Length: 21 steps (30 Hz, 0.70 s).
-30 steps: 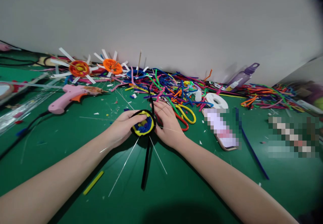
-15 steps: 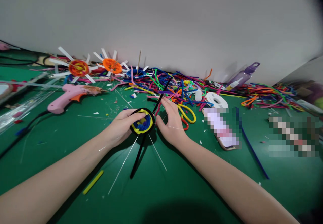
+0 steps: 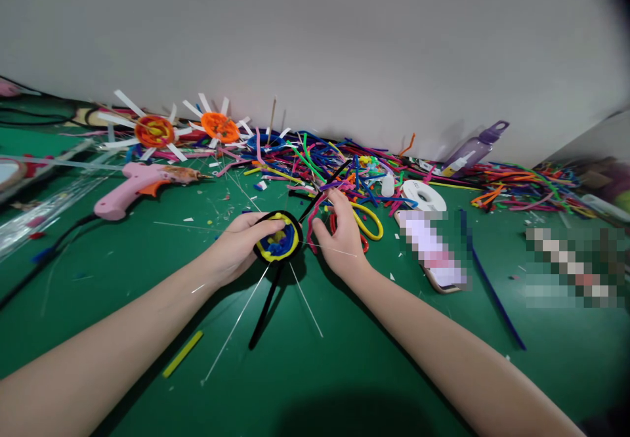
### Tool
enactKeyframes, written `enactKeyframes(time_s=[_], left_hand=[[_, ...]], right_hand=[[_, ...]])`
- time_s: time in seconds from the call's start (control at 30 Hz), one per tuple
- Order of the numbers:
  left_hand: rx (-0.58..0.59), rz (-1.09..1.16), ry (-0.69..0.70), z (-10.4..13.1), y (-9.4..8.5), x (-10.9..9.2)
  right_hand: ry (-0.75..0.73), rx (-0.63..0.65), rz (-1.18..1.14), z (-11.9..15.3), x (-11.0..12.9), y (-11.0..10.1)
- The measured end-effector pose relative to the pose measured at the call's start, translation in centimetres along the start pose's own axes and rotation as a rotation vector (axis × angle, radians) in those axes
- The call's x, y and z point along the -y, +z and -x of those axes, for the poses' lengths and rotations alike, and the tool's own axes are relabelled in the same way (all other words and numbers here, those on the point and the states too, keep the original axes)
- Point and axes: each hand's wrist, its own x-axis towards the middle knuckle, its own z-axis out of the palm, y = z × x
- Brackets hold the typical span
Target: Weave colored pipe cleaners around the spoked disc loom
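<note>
My left hand [image 3: 241, 240] grips a small round pipe-cleaner disc [image 3: 278, 239], its thumb pressed on the face. The disc has a blue middle, a yellow ring and a black edge. Thin pale spokes stick out from it, and a black pipe cleaner [image 3: 266, 309] extends below and beyond the disc. My right hand [image 3: 340, 235] is beside the disc, its thumb and fingers apart. Its fingertips are at the black pipe cleaner's upper stretch; whether they touch it I cannot tell. A pink pipe cleaner [image 3: 312, 228] lies by the right thumb, and yellow-handled scissors [image 3: 373, 220] are partly behind this hand.
A pink glue gun [image 3: 123, 191] lies at left. Along the wall are a heap of colored pipe cleaners [image 3: 315, 155] and orange discs [image 3: 219, 127] with white strips. To the right are a white ring spool [image 3: 418, 194], phone [image 3: 433, 253], purple bottle [image 3: 472, 151] and blue pipe cleaner [image 3: 497, 292].
My right hand has shifted slightly right, away from the disc. The upper part of the black pipe cleaner leans further right. My left hand keeps its hold on the disc.
</note>
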Motion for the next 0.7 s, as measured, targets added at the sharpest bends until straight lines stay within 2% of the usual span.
enactKeyframes(time_s=[0.2,0.43,0.6,0.7], left_hand=[[-0.001,0.006,0.013,0.0,-0.2,-0.2],[0.179,0.414,0.037,-0.5,-1.7,-0.2],[0.238,0.483,0.028,-0.4,-1.8,-0.2],[0.228,0.514,0.029,-0.3,-1.7,-0.4]], right_hand=[[0.053,-0.037,-0.059,0.0,-0.3,0.2],[0.103,-0.074,-0.147,-0.3,0.0,0.3],[0.16,-0.141,-0.22,-0.4,-0.5,0.5],[0.108,-0.125,-0.11,-0.3,-1.1,0.4]])
